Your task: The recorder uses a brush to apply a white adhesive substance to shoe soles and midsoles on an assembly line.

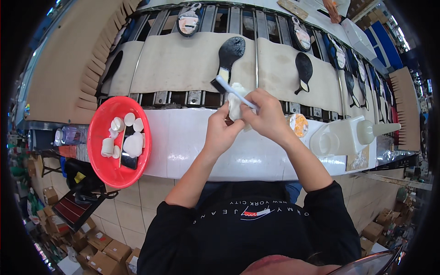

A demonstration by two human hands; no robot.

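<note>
My left hand [220,131] is closed on a crumpled white cloth [235,110] above the near edge of the conveyor. In my right hand [267,112] is a small brush [233,91] with a pale handle and dark bristles; its fingers also press against the cloth. Beyond the brush head, a black shoe sole [231,49] with a pale patch at its narrow end lies on a beige mat [183,59]. The fingers partly hide the cloth, and whether the bristles touch the sole I cannot tell.
On the left, a red basin [95,142] holds white round pieces and a dark item. Right of my hands are an orange-and-white round item [299,124] and a white nozzle bottle [365,131]. More soles [303,68] lie along the conveyor. Another person's hand [332,10] shows at the far side.
</note>
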